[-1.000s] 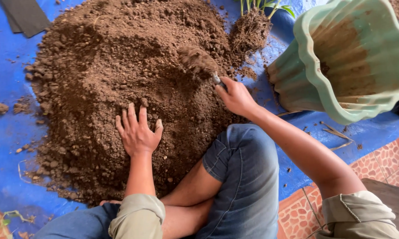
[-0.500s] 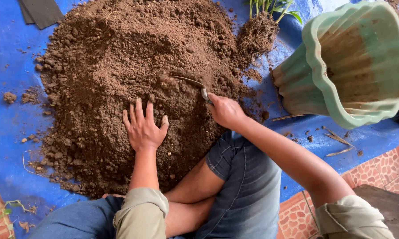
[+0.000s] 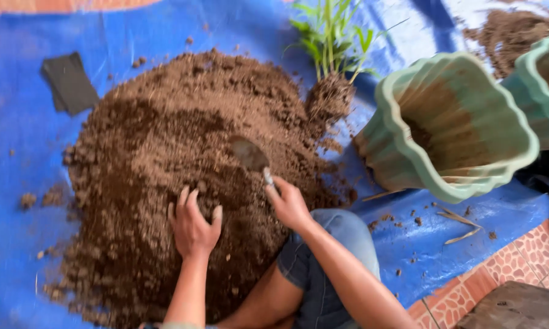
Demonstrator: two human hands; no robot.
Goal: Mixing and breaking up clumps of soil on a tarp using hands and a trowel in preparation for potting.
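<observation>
No packages, labels, signs, screens visible

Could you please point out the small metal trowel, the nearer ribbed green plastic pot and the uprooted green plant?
Small metal trowel [image 3: 248, 153], head view, on its blade.
Ribbed green plastic pot [image 3: 408, 167], head view, on its outer wall.
Uprooted green plant [image 3: 331, 36], head view, on its leaves.

A blue tarp [image 3: 134, 36] covers a patterned red-tiled floor [image 3: 530, 256] in daylight.

Brown soil [image 3: 164, 152], blue tarp [image 3: 18, 91], green pots [image 3: 457, 128]
</observation>
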